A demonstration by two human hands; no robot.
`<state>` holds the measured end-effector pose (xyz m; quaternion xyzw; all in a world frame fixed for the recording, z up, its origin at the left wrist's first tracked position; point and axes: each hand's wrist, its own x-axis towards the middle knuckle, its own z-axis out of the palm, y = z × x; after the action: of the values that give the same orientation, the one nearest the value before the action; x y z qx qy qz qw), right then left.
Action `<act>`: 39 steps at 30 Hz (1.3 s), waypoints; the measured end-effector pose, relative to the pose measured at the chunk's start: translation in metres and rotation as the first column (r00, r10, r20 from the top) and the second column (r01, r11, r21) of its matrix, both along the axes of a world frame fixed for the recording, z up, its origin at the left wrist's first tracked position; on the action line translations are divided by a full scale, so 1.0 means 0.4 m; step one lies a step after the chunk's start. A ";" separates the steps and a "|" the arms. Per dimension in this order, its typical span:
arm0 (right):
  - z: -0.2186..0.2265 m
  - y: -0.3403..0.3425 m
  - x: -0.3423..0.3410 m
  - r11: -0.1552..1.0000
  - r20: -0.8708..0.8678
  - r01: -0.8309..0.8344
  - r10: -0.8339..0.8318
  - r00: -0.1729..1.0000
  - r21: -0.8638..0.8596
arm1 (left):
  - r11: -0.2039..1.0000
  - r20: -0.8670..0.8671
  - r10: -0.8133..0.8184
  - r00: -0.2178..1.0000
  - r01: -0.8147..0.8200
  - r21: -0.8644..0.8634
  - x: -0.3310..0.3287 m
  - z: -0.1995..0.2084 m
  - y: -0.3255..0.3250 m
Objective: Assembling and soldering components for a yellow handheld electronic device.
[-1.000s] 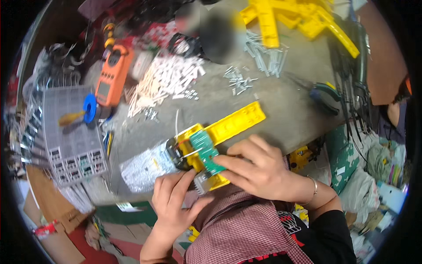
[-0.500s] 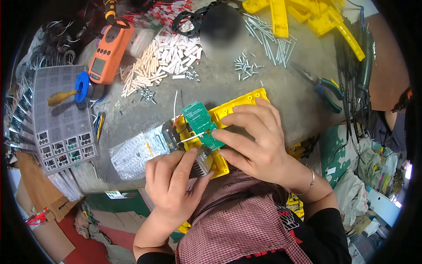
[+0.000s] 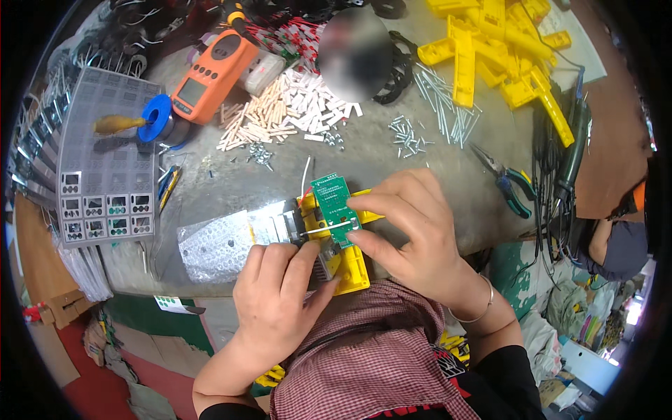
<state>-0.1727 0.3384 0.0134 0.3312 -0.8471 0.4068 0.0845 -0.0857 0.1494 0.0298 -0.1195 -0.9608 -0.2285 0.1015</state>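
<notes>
A green circuit board [image 3: 330, 199] lies tilted over a yellow plastic housing [image 3: 355, 274]. My right hand [image 3: 413, 227] has its index finger and thumb at the board's right edge, gripping it. A white wire [image 3: 325, 228] runs across the board to a spot between those fingertips. My left hand [image 3: 276, 290] is closed around a grey finned metal part [image 3: 322, 266] in the housing; its fingers hide much of that part. Left of the board, a bubble-wrapped block [image 3: 231, 241] with a dark end touches the housing. Another white wire [image 3: 306, 175] sticks up behind the board.
Farther back lie white and beige sleeves [image 3: 308, 105], loose screws [image 3: 406, 136] and long screws [image 3: 448, 108]. An orange multimeter [image 3: 213, 77], a blue solder spool [image 3: 159, 119] and a parts sheet [image 3: 105, 161] are left. Pliers [image 3: 507, 178] and yellow housings [image 3: 490, 49] are right.
My right fingers have drawn in from the housing's far arm to the circuit board's edge. The left hand keeps its hold on the finned part. The whole view has shifted slightly.
</notes>
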 end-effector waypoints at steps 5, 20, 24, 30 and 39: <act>0.017 -0.019 -0.018 0.996 0.114 -0.068 0.073 0.991 -0.049 | 0.992 -0.032 0.011 0.999 -0.007 0.123 0.014 0.017 -0.016; 0.126 0.013 -0.139 0.997 0.188 0.049 -0.060 0.980 0.059 | 0.774 -0.103 0.580 0.808 -0.586 -0.238 0.030 -0.036 -0.328; 0.149 -0.052 -0.250 0.995 0.254 0.097 -0.096 0.962 0.006 | 0.825 -0.116 0.555 0.823 -0.529 0.198 0.043 0.013 -0.288; 0.077 -0.230 -0.498 0.977 0.032 -0.207 0.208 0.978 -0.046 | 0.893 -0.090 0.359 0.929 -0.315 0.321 -0.011 -0.012 -0.176; 0.100 -0.331 -0.575 0.882 -0.472 -0.398 0.247 0.846 -0.251 | 0.922 -0.068 0.181 0.981 -0.145 0.358 -0.043 -0.018 -0.121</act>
<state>-0.4026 0.2058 0.0533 0.5321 -0.6554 0.4727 0.2527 -0.1030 0.1008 0.0227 -0.0302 -0.9049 -0.3810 0.1875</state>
